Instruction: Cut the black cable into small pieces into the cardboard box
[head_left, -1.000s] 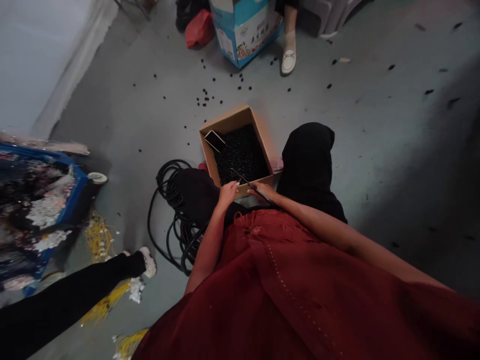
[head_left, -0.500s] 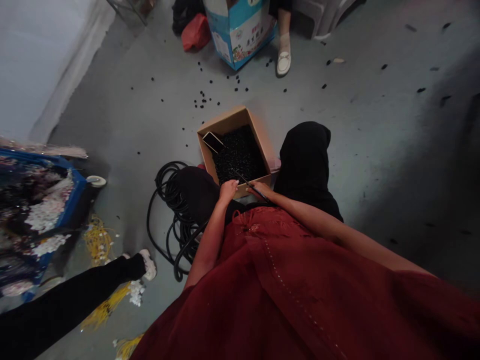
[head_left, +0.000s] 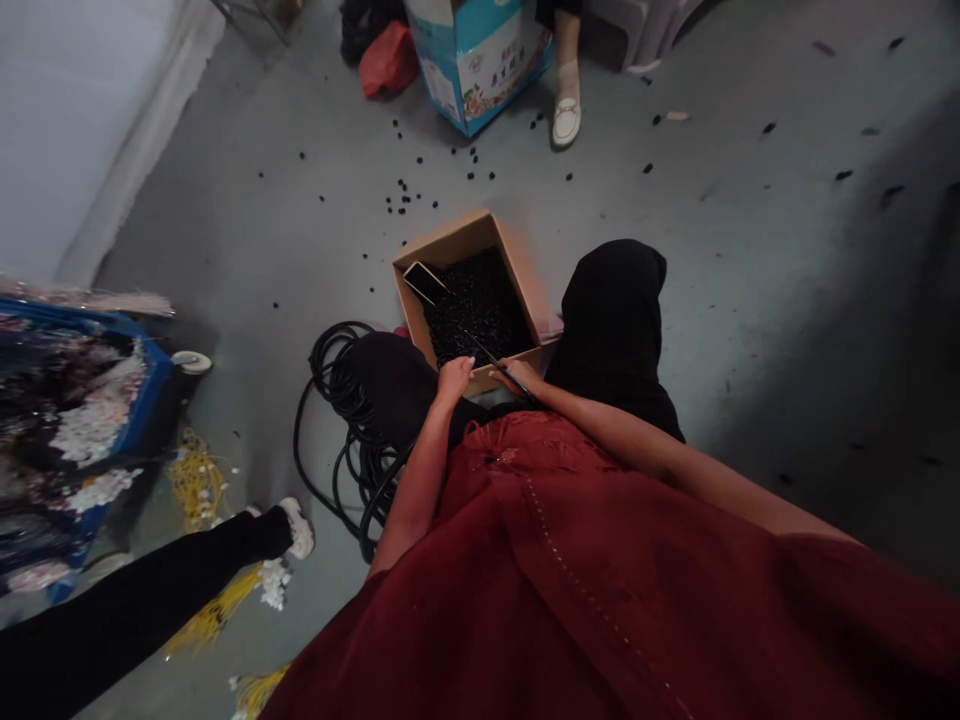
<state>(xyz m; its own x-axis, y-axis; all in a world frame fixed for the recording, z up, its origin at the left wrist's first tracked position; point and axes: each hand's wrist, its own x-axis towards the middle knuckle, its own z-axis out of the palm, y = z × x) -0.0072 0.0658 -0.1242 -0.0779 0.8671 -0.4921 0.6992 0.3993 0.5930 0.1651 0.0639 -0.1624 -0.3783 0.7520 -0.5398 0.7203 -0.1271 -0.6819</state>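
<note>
An open cardboard box (head_left: 525,285) stands on the floor between my knees, with a heap of small black pieces (head_left: 476,305) inside. Over its near edge, my left hand (head_left: 455,378) has its fingers pinched together; whatever they hold is too small to make out. Close beside it on the right, my right hand (head_left: 523,376) is closed around dark scissors (head_left: 491,358), told by their long thin shape. Their tip points up and left over the black pieces. A small dark phone-like rectangle with a pale edge (head_left: 425,283) leans in the box's left corner.
A coil of black tubing (head_left: 337,375) lies by my left knee. Small black bits (head_left: 403,197) are scattered over the floor. Ahead are a blue-and-white carton (head_left: 480,70) and another person's white shoe (head_left: 567,122). At left are a blue cart (head_left: 154,380) and another person's leg (head_left: 187,560).
The view has shifted very slightly. Both hands stay at the box's near edge, and the scissors' tip sits slightly higher and further left.
</note>
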